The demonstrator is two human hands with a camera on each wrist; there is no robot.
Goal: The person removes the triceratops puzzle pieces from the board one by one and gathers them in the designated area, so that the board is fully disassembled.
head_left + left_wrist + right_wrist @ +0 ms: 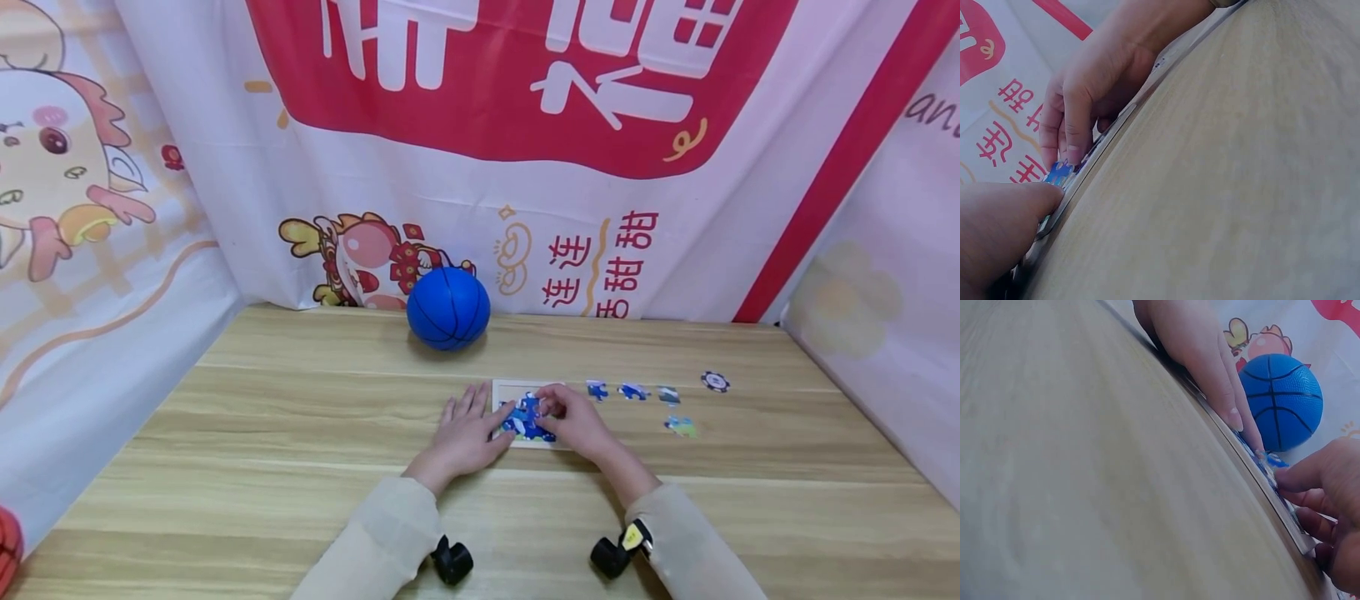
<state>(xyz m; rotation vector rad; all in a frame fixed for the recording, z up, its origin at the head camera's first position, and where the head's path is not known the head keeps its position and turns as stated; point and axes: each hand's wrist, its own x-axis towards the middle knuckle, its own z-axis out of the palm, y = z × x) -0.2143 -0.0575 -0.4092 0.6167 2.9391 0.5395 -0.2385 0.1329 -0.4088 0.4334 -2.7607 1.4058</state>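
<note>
A shallow jigsaw puzzle tray [504, 388] with a pale frame lies on the table, partly filled with joined blue puzzle pieces [517, 422]. My left hand [467, 437] rests over the tray's left side, fingers spread and fairly straight, with thumb and forefinger reaching onto the pieces. From the right, my right hand [576, 423] bends down to the tray and pinches a blue puzzle piece [1060, 173] between thumb and fingertips. The right wrist view shows these fingers low at the frame's edge, where they partly hide the piece. The tray's right part is covered by my right hand.
Right of the tray lie several loose puzzle pieces [633, 391] and a round dark-and-white chip [716, 382]. A blue toy basketball [448, 308] stands behind, near the printed cloth backdrop [465, 192]. Part of a red ball [7, 550] shows at lower left.
</note>
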